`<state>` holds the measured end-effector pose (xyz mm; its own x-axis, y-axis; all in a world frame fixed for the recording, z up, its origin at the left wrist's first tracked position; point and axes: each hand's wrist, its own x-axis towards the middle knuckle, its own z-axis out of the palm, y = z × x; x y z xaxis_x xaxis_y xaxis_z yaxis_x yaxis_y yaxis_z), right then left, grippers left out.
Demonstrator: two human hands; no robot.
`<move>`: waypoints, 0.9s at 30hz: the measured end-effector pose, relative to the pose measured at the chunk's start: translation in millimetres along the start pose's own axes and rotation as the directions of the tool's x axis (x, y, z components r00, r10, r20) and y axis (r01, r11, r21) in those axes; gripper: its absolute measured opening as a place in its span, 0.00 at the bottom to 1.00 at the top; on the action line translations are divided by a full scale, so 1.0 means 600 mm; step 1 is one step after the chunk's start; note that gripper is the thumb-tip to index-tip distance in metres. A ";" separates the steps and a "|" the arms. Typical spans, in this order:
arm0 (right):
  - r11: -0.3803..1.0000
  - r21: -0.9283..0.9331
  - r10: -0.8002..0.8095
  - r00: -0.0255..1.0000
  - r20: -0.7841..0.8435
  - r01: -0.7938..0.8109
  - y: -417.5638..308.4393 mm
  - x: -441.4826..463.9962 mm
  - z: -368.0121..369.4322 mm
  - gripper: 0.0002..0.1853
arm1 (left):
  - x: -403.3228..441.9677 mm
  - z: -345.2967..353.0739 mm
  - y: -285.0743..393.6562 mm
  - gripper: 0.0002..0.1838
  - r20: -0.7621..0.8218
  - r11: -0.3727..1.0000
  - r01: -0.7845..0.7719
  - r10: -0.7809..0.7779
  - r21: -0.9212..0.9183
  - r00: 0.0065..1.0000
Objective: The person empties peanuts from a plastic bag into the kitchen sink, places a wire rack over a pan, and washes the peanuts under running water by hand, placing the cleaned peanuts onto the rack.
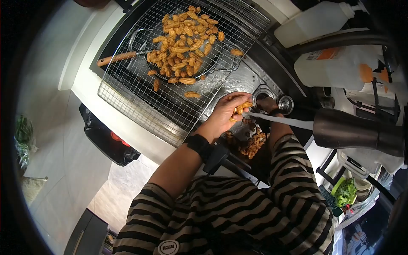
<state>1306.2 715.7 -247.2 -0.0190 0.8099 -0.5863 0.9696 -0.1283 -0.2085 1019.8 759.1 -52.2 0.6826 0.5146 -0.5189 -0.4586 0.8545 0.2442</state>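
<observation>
Wet peanuts in their shells are cupped in my left hand [225,111], its fingers curled round them over the sink. Just right of it, my right hand [267,104] reaches down at the metal drain ring [262,92]; its fingers are in shadow and hidden. Water streams from the dark faucet [357,134] past both hands. More unshelled peanuts [254,144] lie in the lower part of the sink. Many peanuts [182,46] are heaped on a wire rack [127,102] across the sink's far left side.
A wooden-handled tool [115,59] lies beneath the rack. Large plastic bottles [314,24] stand at the upper right. A black bin [104,136] is on the floor at left. Leafy greens [345,193] are at the lower right.
</observation>
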 end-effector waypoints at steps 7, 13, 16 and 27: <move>0.242 0.880 0.160 0.911 0.379 -0.409 -0.073 -0.084 -0.093 0.17 | -0.001 0.004 0.000 0.10 -0.006 1.000 -0.019 0.019 0.019 1.000; -0.017 0.876 -0.354 0.823 0.445 -0.481 -0.204 -0.120 -0.108 0.12 | 0.002 -0.004 -0.003 0.11 0.030 0.998 -0.052 0.053 -0.024 0.998; -0.024 0.899 -0.294 0.863 0.412 -0.437 -0.226 -0.116 -0.130 0.14 | 0.002 -0.005 -0.002 0.11 0.026 0.998 -0.056 0.057 -0.032 0.998; 0.987 -0.069 0.126 0.971 -0.202 -0.142 -0.063 -0.035 -0.067 0.20 | -0.002 0.005 0.004 0.10 0.001 0.999 -0.042 0.042 -0.012 0.999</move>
<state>1279.4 726.3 -195.6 0.1529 0.8862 -0.4374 0.9770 -0.2022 -0.0683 1019.3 760.7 -48.5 0.6633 0.5504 -0.5070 -0.4939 0.8310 0.2559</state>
